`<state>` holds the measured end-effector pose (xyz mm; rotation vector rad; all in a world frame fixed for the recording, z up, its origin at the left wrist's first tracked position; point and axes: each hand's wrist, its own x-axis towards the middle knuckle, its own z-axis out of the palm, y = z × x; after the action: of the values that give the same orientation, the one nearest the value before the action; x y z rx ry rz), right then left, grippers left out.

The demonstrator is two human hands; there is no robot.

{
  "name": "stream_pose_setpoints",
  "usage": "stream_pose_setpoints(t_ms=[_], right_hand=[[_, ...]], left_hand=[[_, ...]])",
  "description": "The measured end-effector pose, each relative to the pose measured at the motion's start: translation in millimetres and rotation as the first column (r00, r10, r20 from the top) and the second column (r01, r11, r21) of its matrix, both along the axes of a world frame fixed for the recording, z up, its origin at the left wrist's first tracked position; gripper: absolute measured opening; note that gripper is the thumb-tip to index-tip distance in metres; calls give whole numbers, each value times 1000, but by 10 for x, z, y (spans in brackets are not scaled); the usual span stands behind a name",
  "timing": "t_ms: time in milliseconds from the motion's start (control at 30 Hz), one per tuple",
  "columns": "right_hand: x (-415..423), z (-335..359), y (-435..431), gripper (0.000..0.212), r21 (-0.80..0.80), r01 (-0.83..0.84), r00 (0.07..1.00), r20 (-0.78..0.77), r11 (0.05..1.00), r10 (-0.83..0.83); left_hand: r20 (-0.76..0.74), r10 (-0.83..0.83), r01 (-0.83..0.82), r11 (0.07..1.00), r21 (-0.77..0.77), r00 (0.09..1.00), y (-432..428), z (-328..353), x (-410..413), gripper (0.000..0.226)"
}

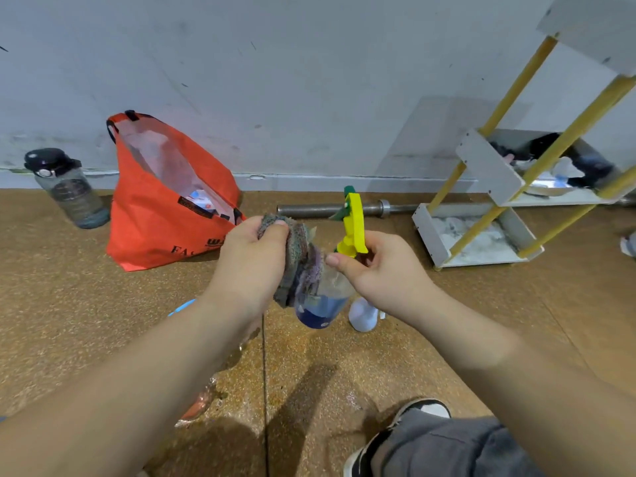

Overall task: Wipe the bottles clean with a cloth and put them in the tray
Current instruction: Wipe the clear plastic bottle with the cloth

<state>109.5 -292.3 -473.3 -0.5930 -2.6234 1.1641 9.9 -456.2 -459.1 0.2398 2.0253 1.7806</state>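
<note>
A clear spray bottle (323, 304) with blue liquid and a yellow-and-green trigger head (354, 225) is held up over the floor. My right hand (375, 270) grips its neck just below the trigger. My left hand (251, 259) grips a bunched grey and purple cloth (299, 263) and presses it against the bottle's left side. A white bottle (363, 315) stands on the floor behind my right wrist, partly hidden. A clear bottle (199, 401) lies on the floor under my left forearm. A light blue edge (182, 308) peeks out above that forearm.
An orange bag (165, 201) stands open by the wall, with a dark water bottle (69, 187) to its left. A metal bar (344, 208) lies along the wall. A white and yellow shelf rack (509, 194) stands at right. My shoe (406, 428) and trouser leg are at bottom.
</note>
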Motion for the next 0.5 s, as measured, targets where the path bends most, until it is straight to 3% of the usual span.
stream_pose_setpoints(t_ms=[100, 267, 500], right_hand=[[235, -123, 128, 33, -23, 114, 993, 37, 993, -113], [602, -529, 314, 32, 11, 249, 957, 154, 968, -248], [709, -1431, 662, 36, -58, 548, 788, 370, 835, -491]], left_hand=[[34, 4, -3, 999, -36, 999, 145, -122, 53, 25], [163, -143, 167, 975, -146, 976, 389, -525, 306, 28], [273, -185, 264, 920, -291, 944, 709, -1180, 442, 25]])
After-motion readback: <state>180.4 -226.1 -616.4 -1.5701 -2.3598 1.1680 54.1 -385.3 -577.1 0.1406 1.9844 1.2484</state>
